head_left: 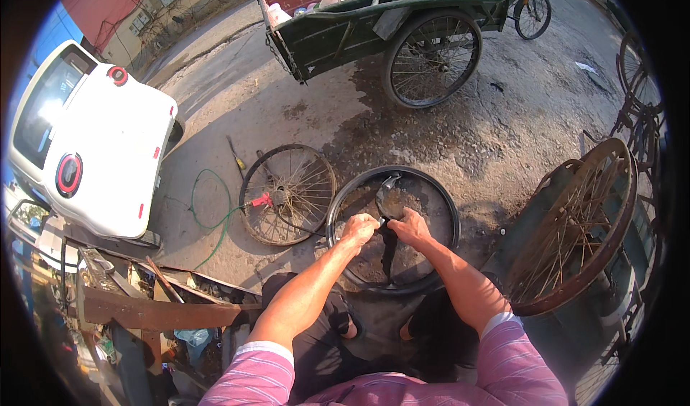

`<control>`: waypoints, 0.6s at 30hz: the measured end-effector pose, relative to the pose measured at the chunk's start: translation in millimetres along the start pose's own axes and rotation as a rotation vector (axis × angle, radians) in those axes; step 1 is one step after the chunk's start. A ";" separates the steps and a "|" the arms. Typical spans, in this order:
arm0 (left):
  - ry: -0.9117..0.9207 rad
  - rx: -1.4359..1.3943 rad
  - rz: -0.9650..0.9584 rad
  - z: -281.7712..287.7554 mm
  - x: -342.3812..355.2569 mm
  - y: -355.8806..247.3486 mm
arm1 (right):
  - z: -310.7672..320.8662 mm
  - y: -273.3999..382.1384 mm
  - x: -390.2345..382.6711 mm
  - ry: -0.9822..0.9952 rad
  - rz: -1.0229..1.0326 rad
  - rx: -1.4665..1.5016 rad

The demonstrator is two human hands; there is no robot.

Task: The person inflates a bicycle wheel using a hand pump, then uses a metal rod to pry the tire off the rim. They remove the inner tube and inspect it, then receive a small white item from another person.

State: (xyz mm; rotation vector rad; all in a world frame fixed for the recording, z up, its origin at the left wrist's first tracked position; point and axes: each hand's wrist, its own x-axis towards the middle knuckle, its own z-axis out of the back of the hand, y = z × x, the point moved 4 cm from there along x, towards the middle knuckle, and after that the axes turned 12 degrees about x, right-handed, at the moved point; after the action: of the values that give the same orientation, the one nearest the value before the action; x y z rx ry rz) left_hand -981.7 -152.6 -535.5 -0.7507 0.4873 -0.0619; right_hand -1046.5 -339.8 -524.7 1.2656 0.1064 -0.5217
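My left hand (361, 229) and my right hand (410, 228) meet over a black bicycle tyre (451, 206) lying on the ground between my feet. Both are closed, fingers pinched on a limp black inner tube (389, 251) that runs up to the tyre's far side and hangs down toward its near side. A small pale, shiny spot shows between my fingertips; what it is I cannot make out. Left of the tyre lies a rusty spoked wheel (316, 163), with a pink-red tool (262, 200) on a green hose resting across it.
A green cart (345, 43) loaded with bags stands ahead. To the left is a white vehicle (108, 140). Scrap wood and metal (165, 307) pile up at lower left. A large rusty wheel rim (624, 212) leans close on my right. A yellow-handled tool (240, 163) lies beyond the spoked wheel.
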 end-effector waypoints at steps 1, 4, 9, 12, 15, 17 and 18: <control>0.023 -0.083 0.049 -1.1 3.8 12.4 | -0.4 11.8 -8.3 0.051 0.037 -0.061; 0.040 -0.123 0.013 -7.9 1.6 3.8 | 4.9 4.9 -6.6 0.003 0.187 -0.173; 0.061 -0.129 0.049 -2.2 -5.2 -9.4 | 4.4 -1.2 8.2 0.048 0.133 -0.081; 0.094 -0.195 0.072 -1.1 -0.3 -5.3 | 7.0 -2.8 15.9 0.177 -0.032 0.219; 0.102 -0.260 0.064 5.3 0.1 -3.9 | 3.6 1.5 7.6 0.178 -0.064 0.396; 0.095 -0.296 0.036 6.5 2.2 -2.4 | 3.4 -0.8 8.7 0.188 -0.085 0.452; 0.092 -0.313 0.018 8.4 2.2 -6.9 | 5.3 -1.1 10.2 0.204 -0.104 0.465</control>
State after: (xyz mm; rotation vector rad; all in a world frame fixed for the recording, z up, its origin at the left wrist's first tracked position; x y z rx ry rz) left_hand -975.2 -152.7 -526.5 -1.0531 0.5992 -0.0028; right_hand -1039.0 -348.2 -527.7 1.7752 0.2322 -0.5227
